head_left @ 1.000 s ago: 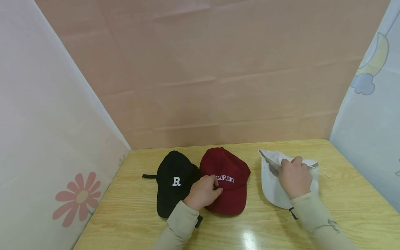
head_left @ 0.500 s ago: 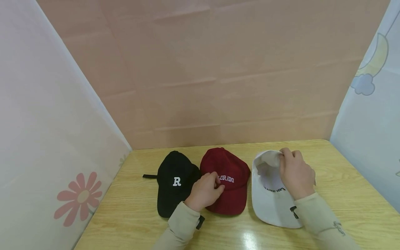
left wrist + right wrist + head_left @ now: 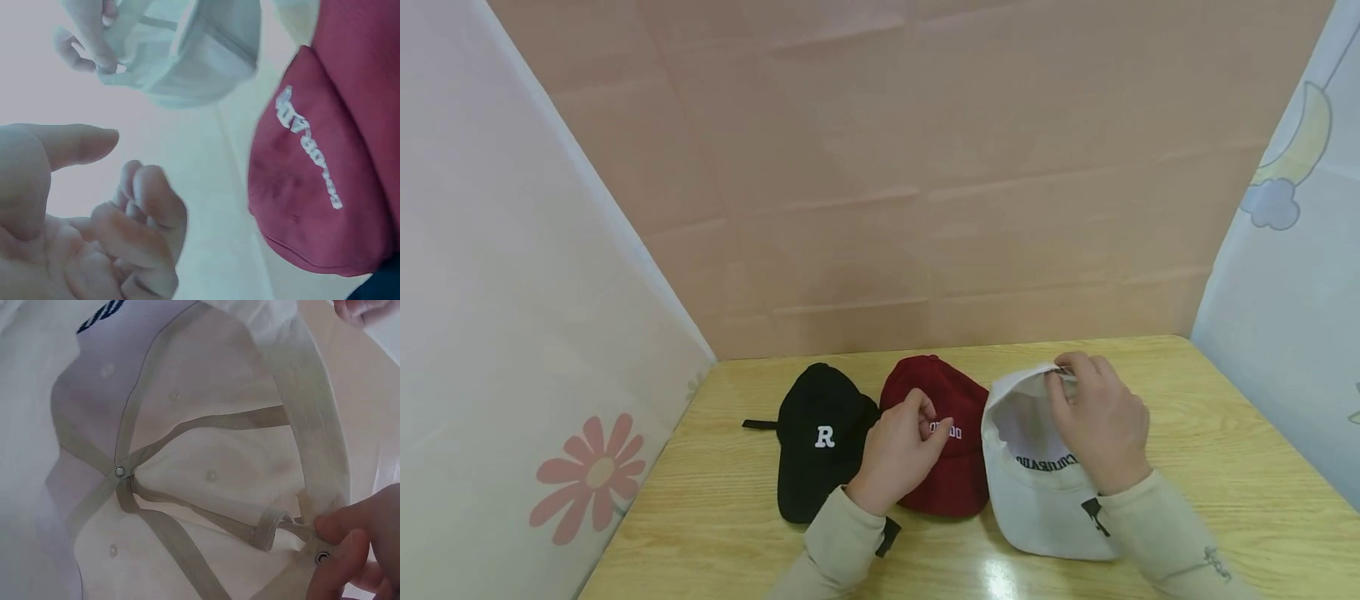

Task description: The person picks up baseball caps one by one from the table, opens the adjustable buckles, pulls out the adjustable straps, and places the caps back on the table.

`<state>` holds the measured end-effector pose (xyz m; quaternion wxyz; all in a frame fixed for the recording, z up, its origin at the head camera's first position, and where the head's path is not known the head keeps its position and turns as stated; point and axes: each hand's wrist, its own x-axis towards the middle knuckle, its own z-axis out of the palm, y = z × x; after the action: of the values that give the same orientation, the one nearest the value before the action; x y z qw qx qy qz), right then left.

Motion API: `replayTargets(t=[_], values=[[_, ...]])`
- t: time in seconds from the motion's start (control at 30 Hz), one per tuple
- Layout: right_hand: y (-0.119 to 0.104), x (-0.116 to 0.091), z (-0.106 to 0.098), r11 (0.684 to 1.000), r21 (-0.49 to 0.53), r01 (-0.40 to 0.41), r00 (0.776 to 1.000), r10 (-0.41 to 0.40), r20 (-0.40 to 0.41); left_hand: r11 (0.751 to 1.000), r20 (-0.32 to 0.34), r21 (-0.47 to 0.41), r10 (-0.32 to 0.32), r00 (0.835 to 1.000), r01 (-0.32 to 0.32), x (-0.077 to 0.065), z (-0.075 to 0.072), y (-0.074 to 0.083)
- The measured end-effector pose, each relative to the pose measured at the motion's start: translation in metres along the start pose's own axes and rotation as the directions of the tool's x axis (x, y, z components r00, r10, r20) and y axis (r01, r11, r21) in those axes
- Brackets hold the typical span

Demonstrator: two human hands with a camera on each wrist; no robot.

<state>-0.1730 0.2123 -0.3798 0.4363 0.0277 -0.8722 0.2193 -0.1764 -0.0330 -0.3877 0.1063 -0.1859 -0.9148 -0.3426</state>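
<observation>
My right hand [image 3: 1103, 421] pinches the back edge of a white baseball cap [image 3: 1037, 517], whose hollow inside faces me. In the right wrist view its thumb and finger [image 3: 340, 550] hold the band beside a metal eyelet [image 3: 322, 557], near the strap. Dark mirrored lettering shows through inside the crown. My left hand [image 3: 898, 454] hovers over a dark red cap [image 3: 958, 483] with white lettering, partly covering it. Its fingers are loosely curled with nothing between them; the left wrist view shows the thumb [image 3: 81, 144] apart from the fingers.
A black cap [image 3: 808, 479] with a white letter R lies left of the red one, its strap [image 3: 760, 424] sticking out. All rest on a wood-grain table [image 3: 700, 500]. A pinkish-brown sheet [image 3: 925, 208] stands behind, with pale patterned sheets at both sides.
The white cap has turned so its inside faces me and has shifted left against the red cap. My right hand has moved slightly up and left with it. My left hand has risen slightly.
</observation>
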Motion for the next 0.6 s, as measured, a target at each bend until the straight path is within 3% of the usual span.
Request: replayTargets(t=[0.17,0.6], values=[[-0.011,0.001,0.0,0.998,0.03,0.047,0.999,-0.047,-0.015,0.998,-0.02,-0.063,0.026,0.999,-0.028,0.001,-0.003,0.01],[-0.032,-0.001,-0.009,0.996,0.023,0.084,0.996,-0.083,-0.009,0.988,-0.075,-0.044,0.143,0.987,-0.147,-0.002,-0.006,0.028]])
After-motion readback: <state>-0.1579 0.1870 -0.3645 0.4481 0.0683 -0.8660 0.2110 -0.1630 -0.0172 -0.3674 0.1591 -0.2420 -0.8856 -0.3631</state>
